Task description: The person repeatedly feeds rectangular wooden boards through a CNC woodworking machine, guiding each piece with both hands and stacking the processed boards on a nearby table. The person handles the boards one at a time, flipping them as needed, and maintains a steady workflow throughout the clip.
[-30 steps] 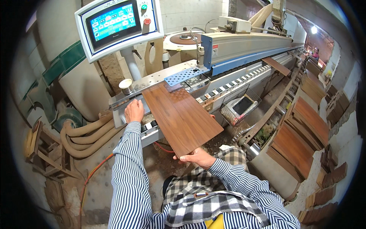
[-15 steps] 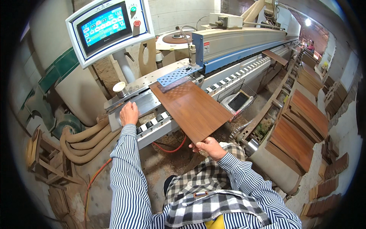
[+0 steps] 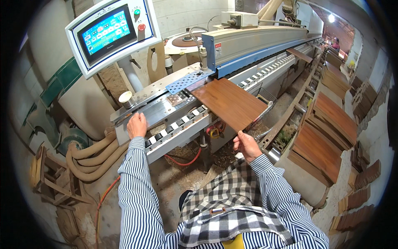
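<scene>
Rightward from the blue plate (image 3: 186,81), the board (image 3: 230,103) had slid farther along the machine (image 3: 248,47), and the right grip (image 3: 247,146) had followed. The board now lay just right of that plate, its far end at the machine, its long axis running outward toward the right grip, the nearer one. From there the board lay ahead and slightly left; thumb and fingers were nearly closed at its near corner, though I could not tell whether they pinched it. Left of the blue plate, the left grip (image 3: 137,125) sat curled at the edge of the counter (image 3: 156,115), nothing visible in it.
</scene>
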Tool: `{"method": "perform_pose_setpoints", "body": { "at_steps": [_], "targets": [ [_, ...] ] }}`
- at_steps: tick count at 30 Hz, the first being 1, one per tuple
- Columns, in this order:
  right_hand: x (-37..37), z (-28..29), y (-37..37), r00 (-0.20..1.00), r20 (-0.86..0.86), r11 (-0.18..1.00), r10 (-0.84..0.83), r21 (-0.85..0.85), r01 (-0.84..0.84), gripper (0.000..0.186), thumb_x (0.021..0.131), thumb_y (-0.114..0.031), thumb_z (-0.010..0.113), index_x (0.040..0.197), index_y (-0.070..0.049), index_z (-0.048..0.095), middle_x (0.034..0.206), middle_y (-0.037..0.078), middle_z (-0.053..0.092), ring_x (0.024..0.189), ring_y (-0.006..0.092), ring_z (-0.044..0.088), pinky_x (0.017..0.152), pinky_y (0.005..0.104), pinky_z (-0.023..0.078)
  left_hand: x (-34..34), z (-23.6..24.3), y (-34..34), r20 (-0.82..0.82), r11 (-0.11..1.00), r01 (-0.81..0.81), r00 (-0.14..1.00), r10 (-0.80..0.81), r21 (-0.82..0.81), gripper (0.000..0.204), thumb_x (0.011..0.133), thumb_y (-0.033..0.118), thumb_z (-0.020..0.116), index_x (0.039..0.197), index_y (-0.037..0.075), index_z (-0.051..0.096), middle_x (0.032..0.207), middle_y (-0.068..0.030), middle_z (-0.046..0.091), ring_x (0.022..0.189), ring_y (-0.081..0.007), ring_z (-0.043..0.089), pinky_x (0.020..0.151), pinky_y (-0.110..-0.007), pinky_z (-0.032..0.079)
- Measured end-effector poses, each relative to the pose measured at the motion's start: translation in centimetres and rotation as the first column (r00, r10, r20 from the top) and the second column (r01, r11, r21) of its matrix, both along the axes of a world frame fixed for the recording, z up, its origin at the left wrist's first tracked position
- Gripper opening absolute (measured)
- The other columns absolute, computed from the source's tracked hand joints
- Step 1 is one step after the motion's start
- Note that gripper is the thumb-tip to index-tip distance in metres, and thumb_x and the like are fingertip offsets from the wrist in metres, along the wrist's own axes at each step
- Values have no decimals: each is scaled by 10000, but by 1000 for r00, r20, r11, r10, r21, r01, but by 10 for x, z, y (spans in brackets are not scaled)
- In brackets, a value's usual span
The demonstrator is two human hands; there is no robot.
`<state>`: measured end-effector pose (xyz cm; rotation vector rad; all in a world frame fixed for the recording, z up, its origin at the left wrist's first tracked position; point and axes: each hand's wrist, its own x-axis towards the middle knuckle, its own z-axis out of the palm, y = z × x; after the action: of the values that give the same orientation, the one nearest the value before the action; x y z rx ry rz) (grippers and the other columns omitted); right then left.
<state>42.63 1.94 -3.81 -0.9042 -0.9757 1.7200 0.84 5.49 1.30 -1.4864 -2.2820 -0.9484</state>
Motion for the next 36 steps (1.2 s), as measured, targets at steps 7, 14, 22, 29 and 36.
{"method": "perform_pose_setpoints", "body": {
  "at_steps": [7, 14, 22, 29, 36],
  "targets": [
    [41, 2, 19, 960, -20, 960, -280, -32, 279, 378, 887, -412, 498, 821, -46, 569, 594, 22, 571, 511, 98, 523, 494, 220, 425, -12, -14, 12, -58, 999, 43, 997, -42, 25, 312, 857, 291, 464, 708, 24, 526, 754, -186, 585, 739, -365, 562, 646, -471, 421],
    [209, -44, -57, 630, 193, 657, -752, 142, 741, 415, 903, -269, 498, 1247, -45, 434, 726, 54, 617, 569, 76, 548, 492, 193, 434, -20, -22, 19, -73, 997, 62, 996, -59, 39, 337, 868, 306, 455, 692, 19, 480, 717, -188, 556, 700, -381, 530, 602, -481, 387],
    [413, -83, -195, -234, 396, -114, -888, 303, 946, 580, 850, -221, 562, 1333, -33, 302, 809, 109, 596, 476, 124, 525, 392, 231, 429, -12, -18, 19, -71, 998, 54, 996, -51, 44, 363, 881, 320, 450, 688, 12, 455, 688, -184, 544, 684, -374, 522, 593, -475, 367],
    [426, -102, -210, -274, 502, -101, -821, 345, 933, 480, 830, -243, 594, 1244, -54, 439, 951, 121, 599, 528, 140, 560, 412, 256, 446, -13, -16, 17, -59, 998, 62, 996, -60, 31, 361, 882, 314, 450, 691, 8, 451, 687, -185, 541, 676, -376, 517, 590, -474, 366],
    [393, -122, -248, 50, 22, 47, -999, -141, 989, 244, 796, -134, 575, 1027, -117, 496, 718, 17, 542, 513, 123, 507, 419, 251, 424, -16, -17, 11, -56, 996, 72, 996, -69, 52, 342, 881, 292, 456, 694, 6, 447, 693, -191, 536, 672, -382, 509, 591, -475, 364]
  ]
}}
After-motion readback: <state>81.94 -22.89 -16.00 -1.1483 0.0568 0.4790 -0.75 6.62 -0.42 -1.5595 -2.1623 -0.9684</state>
